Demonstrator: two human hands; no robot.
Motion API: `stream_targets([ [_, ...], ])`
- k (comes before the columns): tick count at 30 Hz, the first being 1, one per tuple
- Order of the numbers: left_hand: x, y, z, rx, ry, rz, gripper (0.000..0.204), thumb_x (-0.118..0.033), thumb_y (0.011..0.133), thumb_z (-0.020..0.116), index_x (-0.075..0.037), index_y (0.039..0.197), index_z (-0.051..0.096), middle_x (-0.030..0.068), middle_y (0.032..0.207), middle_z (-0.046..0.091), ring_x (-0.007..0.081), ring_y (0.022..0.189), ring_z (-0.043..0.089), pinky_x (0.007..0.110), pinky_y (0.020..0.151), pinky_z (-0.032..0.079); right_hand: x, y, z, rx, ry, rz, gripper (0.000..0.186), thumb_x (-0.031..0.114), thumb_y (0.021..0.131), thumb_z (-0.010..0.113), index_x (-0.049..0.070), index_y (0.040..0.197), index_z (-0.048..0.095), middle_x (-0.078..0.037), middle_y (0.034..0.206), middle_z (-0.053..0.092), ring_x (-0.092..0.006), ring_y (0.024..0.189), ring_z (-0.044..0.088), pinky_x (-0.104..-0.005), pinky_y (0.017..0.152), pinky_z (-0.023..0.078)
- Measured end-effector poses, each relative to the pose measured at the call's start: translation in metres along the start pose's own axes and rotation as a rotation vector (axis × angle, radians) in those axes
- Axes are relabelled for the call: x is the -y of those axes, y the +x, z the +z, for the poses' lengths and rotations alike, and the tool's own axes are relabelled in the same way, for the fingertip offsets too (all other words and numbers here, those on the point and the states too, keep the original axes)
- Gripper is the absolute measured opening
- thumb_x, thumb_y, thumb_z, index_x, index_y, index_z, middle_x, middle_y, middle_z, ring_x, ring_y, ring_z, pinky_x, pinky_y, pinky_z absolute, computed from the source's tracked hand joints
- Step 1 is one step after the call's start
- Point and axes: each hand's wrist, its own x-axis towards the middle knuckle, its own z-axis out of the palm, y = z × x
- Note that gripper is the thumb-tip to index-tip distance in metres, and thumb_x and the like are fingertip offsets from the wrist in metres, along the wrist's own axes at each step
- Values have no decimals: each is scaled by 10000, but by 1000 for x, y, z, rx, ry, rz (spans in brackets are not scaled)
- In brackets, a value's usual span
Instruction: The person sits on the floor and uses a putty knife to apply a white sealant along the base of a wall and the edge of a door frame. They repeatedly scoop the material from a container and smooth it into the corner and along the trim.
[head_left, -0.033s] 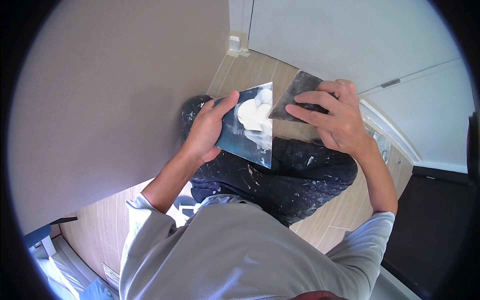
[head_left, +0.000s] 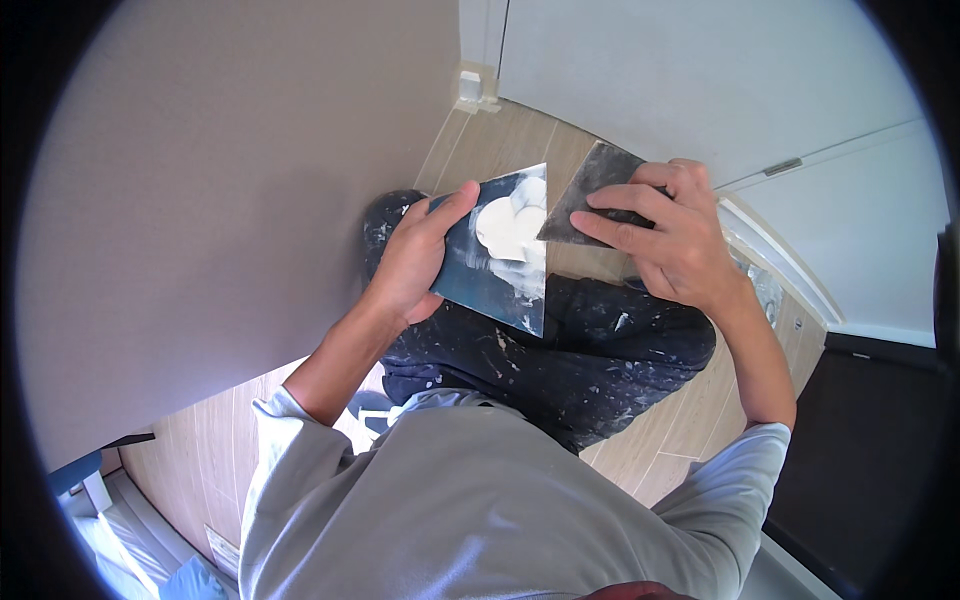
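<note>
My left hand (head_left: 412, 258) is closed on the side of a flat, dark blue putty scraper (head_left: 468, 272), thumb on top. A mound of white filler paste (head_left: 505, 235) lies on its face, with thinner smears around it. In my right hand (head_left: 685, 235) is a dark grey putty scraper (head_left: 592, 195), its fingers spread across the back of the blade. One corner of the grey scraper comes very close to the right edge of the blue one; I cannot tell whether they touch. Both are held above my paint-spattered dark trousers (head_left: 600, 345).
A beige panel (head_left: 250, 200) rises at the left. Pale cabinet doors (head_left: 700, 80) with a small metal handle (head_left: 782, 167) stand ahead and right. Masking tape (head_left: 478, 105) surrounds a white piece at the far corner. Wood-look flooring (head_left: 520, 130) runs below, and a black panel (head_left: 860, 450) stands right.
</note>
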Motion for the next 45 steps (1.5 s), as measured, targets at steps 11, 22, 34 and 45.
stream_targets([
  [11,5,34,-51,-39,-307,-82,367,-341,902,564,-20,1079,595,99,993,656,212,873,653,362,783,530,-36,-6,68,-79,628,436,475,-57,679,467,112,1071,676,-61,1020,588,-237,910,483,-320,823,377],
  [22,56,64,-128,-209,-123,41,401,-363,932,515,-6,1109,564,88,1014,645,194,887,647,329,786,514,-122,41,281,-401,1274,1232,320,88,804,505,-59,1069,609,-85,986,601,-159,894,539,-277,799,426],
  [34,59,67,-127,-218,-72,52,394,-329,975,421,15,1133,532,116,1032,633,206,901,646,335,791,514,-175,69,409,-452,700,1182,346,156,769,503,12,1059,626,-252,1014,586,-380,971,560,-418,865,438],
  [45,61,68,-138,-167,-36,38,454,-362,984,360,14,1204,489,146,1118,604,254,987,621,378,864,495,-187,81,410,-407,934,1299,359,176,758,486,-42,1006,628,-240,800,636,-318,732,624,-385,745,468],
])
